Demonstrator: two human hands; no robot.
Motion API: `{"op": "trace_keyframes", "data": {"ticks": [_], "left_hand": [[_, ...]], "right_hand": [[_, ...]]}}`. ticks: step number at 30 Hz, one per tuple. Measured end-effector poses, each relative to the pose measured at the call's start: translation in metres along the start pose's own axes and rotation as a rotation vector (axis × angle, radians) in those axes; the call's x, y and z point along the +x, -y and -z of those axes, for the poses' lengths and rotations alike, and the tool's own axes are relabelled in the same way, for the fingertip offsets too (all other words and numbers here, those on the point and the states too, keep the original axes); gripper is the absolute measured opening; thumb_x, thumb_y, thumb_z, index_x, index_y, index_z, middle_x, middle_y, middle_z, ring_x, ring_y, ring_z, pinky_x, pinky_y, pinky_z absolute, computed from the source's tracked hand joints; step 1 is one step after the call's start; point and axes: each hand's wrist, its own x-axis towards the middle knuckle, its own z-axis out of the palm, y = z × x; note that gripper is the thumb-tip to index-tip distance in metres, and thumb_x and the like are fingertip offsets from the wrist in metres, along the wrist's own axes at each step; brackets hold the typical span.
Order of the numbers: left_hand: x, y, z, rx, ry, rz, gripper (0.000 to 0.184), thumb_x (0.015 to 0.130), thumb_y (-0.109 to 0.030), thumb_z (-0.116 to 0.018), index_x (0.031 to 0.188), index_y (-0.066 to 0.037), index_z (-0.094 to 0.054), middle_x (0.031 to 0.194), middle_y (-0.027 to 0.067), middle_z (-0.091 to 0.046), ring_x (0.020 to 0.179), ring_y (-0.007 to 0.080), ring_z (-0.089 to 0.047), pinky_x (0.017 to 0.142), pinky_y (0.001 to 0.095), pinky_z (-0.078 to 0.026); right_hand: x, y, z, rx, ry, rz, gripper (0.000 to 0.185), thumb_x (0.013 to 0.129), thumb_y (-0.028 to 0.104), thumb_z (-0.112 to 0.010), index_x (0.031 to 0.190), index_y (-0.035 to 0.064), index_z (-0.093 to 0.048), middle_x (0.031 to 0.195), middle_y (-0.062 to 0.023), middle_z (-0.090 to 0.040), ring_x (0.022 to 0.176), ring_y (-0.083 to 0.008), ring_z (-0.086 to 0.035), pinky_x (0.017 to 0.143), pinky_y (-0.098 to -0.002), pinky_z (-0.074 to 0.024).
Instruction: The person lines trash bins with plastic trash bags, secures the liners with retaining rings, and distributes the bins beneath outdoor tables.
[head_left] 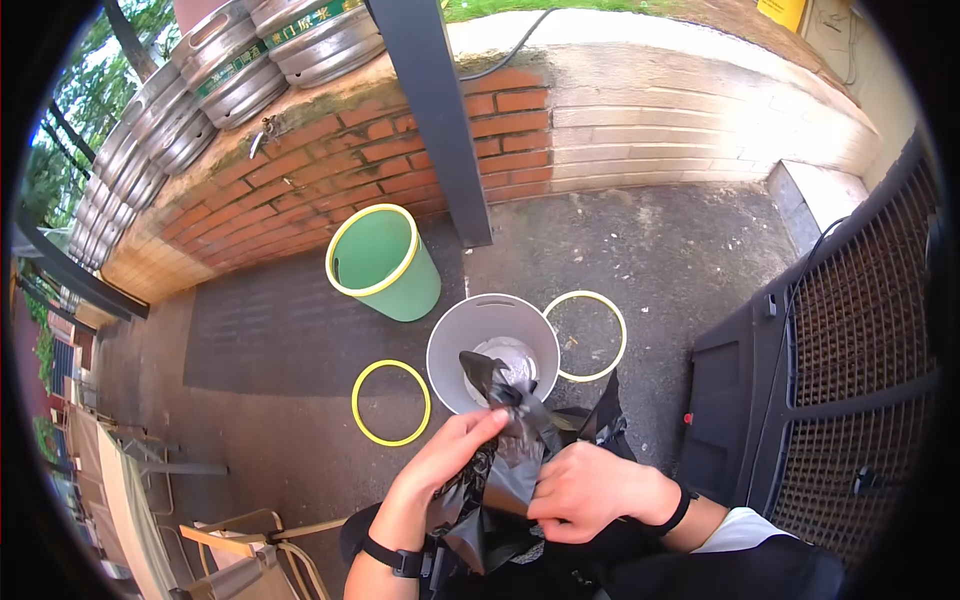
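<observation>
A black plastic bag is bunched up in front of me, its top gathered into a twist. My left hand pinches the bag near that twist. On the other side my right hand has its fingers curled into the plastic. Just beyond the bag stands a grey bin, upright, with part of its pale inside bottom showing; the bag covers its near rim. One yellow ring lies on the ground left of this bin, and a paler yellow ring lies to its right.
A green bin with a yellow rim stands behind, to the left. A dark post rises by the brick wall, with metal kegs on top. Folding chairs are at lower left; a dark slatted unit is at right.
</observation>
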Motion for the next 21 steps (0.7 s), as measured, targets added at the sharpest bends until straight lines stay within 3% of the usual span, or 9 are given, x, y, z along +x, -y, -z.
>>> {"op": "trace_keyframes", "data": {"ticks": [3,6,10,11,15,16,17,18,21], "left_hand": [[0.003,-0.007,-0.004,0.244,-0.002,-0.073,0.038,0.085,-0.020,-0.074,0.113,0.003,-0.065,0.097,0.0052,-0.070,0.088,0.0099,-0.061,0.081,0.0280,-0.049],[0.003,-0.010,-0.010,0.369,0.028,-0.008,0.030,0.086,-0.019,-0.072,0.107,0.003,-0.069,0.093,0.0042,-0.070,0.083,0.0093,-0.061,0.078,0.0275,-0.049],[0.014,0.001,-0.007,0.193,-0.127,-0.161,0.019,0.091,-0.013,-0.064,0.100,0.002,-0.072,0.085,-0.0019,-0.069,0.079,0.0042,-0.056,0.070,0.0234,-0.045],[0.013,-0.001,-0.006,0.142,-0.152,-0.204,0.017,0.091,-0.010,-0.064,0.100,0.002,-0.072,0.086,-0.0028,-0.068,0.079,0.0038,-0.056,0.071,0.0231,-0.045],[0.010,-0.003,-0.002,0.185,-0.269,-0.407,0.013,0.085,-0.004,-0.069,0.096,0.002,-0.072,0.083,-0.0013,-0.068,0.077,0.0052,-0.057,0.070,0.0233,-0.046],[0.008,-0.003,-0.003,0.223,-0.274,-0.376,0.015,0.084,-0.004,-0.070,0.097,0.002,-0.072,0.084,-0.0004,-0.069,0.078,0.0057,-0.058,0.071,0.0234,-0.046],[0.005,-0.004,-0.005,0.260,-0.275,-0.345,0.018,0.082,-0.005,-0.071,0.099,0.002,-0.072,0.085,0.0005,-0.069,0.080,0.0062,-0.058,0.072,0.0235,-0.047],[0.004,-0.005,-0.007,0.300,-0.275,-0.315,0.020,0.081,-0.005,-0.073,0.100,0.002,-0.072,0.086,0.0014,-0.070,0.081,0.0067,-0.059,0.074,0.0236,-0.047],[0.012,0.005,-0.012,0.269,-0.209,-0.386,0.021,0.079,-0.008,-0.076,0.096,0.003,-0.072,0.084,0.0016,-0.070,0.080,0.0066,-0.059,0.072,0.0243,-0.048]], "right_hand": [[0.001,0.001,-0.007,-0.033,0.062,-0.039,0.012,0.071,0.016,-0.061,0.065,0.0088,-0.053,0.058,-0.0059,-0.052,0.059,-0.0274,-0.058,0.050,-0.0405,-0.0466],[-0.002,-0.001,-0.009,-0.041,0.055,-0.072,0.012,0.071,0.016,-0.061,0.065,0.0086,-0.053,0.058,-0.0065,-0.052,0.058,-0.0281,-0.058,0.051,-0.0404,-0.0468],[-0.008,-0.004,0.002,0.082,0.163,-0.160,0.009,0.073,0.016,-0.061,0.077,0.0083,-0.064,0.065,-0.0057,-0.060,0.071,-0.0256,-0.058,0.056,-0.0413,-0.0474],[-0.012,-0.005,0.009,0.154,0.201,-0.208,0.016,0.076,0.016,-0.061,0.087,0.0088,-0.070,0.073,-0.0073,-0.066,0.083,-0.0257,-0.061,0.063,-0.0396,-0.0500],[-0.029,-0.041,0.017,0.295,-0.440,-0.096,0.014,0.086,0.010,-0.058,0.093,0.0039,-0.069,0.084,-0.0073,-0.069,0.093,-0.0237,-0.066,0.077,-0.0373,-0.0538],[-0.031,-0.045,0.020,0.295,-0.613,-0.205,0.013,0.088,0.010,-0.059,0.092,0.0023,-0.068,0.085,-0.0065,-0.069,0.091,-0.0220,-0.067,0.078,-0.0361,-0.0536],[-0.034,-0.044,0.014,0.457,-0.755,-0.497,0.010,0.090,0.010,-0.062,0.094,0.0023,-0.068,0.083,-0.0055,-0.068,0.082,-0.0161,-0.066,0.075,-0.0305,-0.0517],[-0.027,-0.048,0.007,0.531,-0.802,-0.579,0.012,0.090,0.012,-0.067,0.098,0.0028,-0.067,0.081,-0.0033,-0.067,0.076,-0.0091,-0.062,0.068,-0.0251,-0.0490],[-0.002,-0.037,0.003,0.545,-0.476,-0.593,0.019,0.086,0.013,-0.072,0.102,0.0040,-0.068,0.077,0.0010,-0.064,0.068,-0.0029,-0.056,0.058,-0.0210,-0.0432]]}}
